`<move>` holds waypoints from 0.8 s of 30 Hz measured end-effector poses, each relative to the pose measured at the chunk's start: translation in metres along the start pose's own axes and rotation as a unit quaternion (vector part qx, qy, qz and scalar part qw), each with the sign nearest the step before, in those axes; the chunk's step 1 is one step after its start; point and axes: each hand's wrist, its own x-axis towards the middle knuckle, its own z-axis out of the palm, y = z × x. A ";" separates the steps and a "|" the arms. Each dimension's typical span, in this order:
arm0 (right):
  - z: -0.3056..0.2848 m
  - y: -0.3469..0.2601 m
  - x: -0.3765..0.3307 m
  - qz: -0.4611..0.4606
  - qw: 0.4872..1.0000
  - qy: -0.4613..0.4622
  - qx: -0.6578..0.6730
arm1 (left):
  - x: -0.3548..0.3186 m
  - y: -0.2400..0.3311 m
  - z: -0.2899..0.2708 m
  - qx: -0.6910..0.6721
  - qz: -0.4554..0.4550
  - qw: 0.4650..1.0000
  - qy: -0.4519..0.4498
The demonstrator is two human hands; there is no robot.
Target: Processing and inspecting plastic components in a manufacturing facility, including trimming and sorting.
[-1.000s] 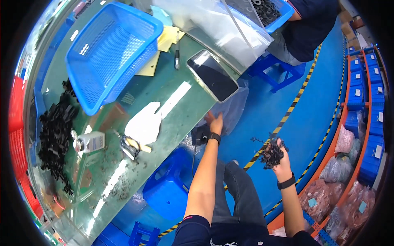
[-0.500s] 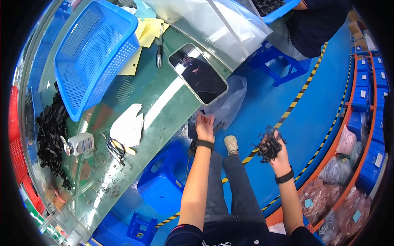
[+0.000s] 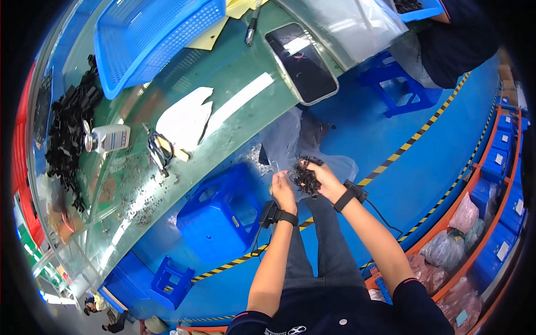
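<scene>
My right hand (image 3: 328, 182) is closed around a bunch of small black parts (image 3: 306, 177), thin and tangled, at the middle of the view. Close on its left, my left hand (image 3: 283, 191) has its fingers pinched on the edge of a clear plastic bag (image 3: 281, 134). The bag hangs beside the table edge, partly behind both hands, with something dark inside or behind it. Both wrists wear black straps. On the green table (image 3: 234, 125) above lies a phone (image 3: 307, 70), near the corner by the bag.
A blue basket (image 3: 125, 42), a white bottle (image 3: 113, 138), a white flat piece (image 3: 183, 118) and a heap of black parts (image 3: 70, 134) are on the table. A blue stool (image 3: 215, 220) stands below its edge. A person (image 3: 452, 50) sits at upper right; shelves (image 3: 486, 192) line the right.
My right hand has come left with the black parts, close to my left hand. The left hand has moved down, and the bag is now spread near both hands. The view has shifted.
</scene>
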 end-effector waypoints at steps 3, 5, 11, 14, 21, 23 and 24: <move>-0.019 0.025 0.025 0.017 0.991 0.052 -0.125 | 0.002 0.014 -0.002 0.041 0.051 0.998 -0.006; -0.041 0.036 0.041 0.033 0.975 0.079 -0.204 | -0.003 0.030 -0.002 0.040 0.035 0.997 -0.048; -0.096 0.050 0.072 -0.133 0.836 0.188 -0.498 | -0.005 0.055 -0.013 0.051 0.044 0.997 -0.049; -0.063 0.039 0.052 -0.090 0.758 0.186 -0.619 | 0.002 0.058 -0.030 0.072 0.051 0.996 -0.034; -0.088 0.015 0.046 -0.076 0.748 0.113 -0.650 | 0.013 0.052 -0.024 0.086 0.087 0.991 -0.046; -0.092 0.011 0.049 -0.085 0.802 0.127 -0.578 | 0.016 0.049 -0.027 0.091 0.091 0.991 -0.047; -0.083 0.015 0.044 -0.189 0.769 0.173 -0.586 | 0.017 0.049 -0.028 0.097 0.094 0.990 -0.047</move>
